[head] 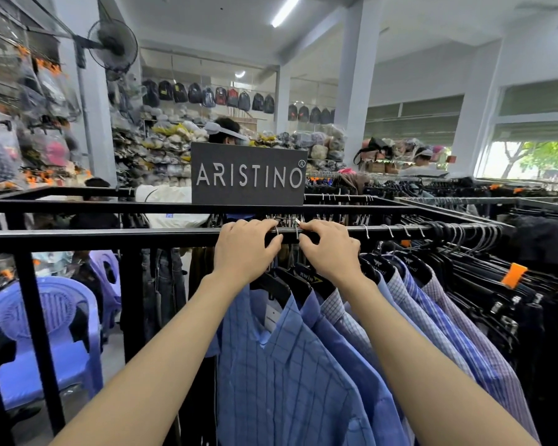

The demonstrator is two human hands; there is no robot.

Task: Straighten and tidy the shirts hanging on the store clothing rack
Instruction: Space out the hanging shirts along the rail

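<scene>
A black metal rack rail (110,238) runs across the view at chest height. Several blue and lilac checked shirts (290,365) hang from it on black hangers, fanning off to the right. My left hand (245,249) is curled over the rail, its fingers pinching the metal hook (276,230) of the nearest hanger. Right beside it, my right hand (327,249) grips the neighbouring hanger hook (297,231) on the same rail. The two hands almost touch. Dark trousers (496,284) on clip hangers fill the rail further right.
A dark ARISTINO sign (248,173) stands on the rack's back bar. Purple plastic chairs (45,342) sit left, below the rail. People stand behind the rack. Backpacks (207,96) and bagged goods line the far wall. More racks stretch to the right.
</scene>
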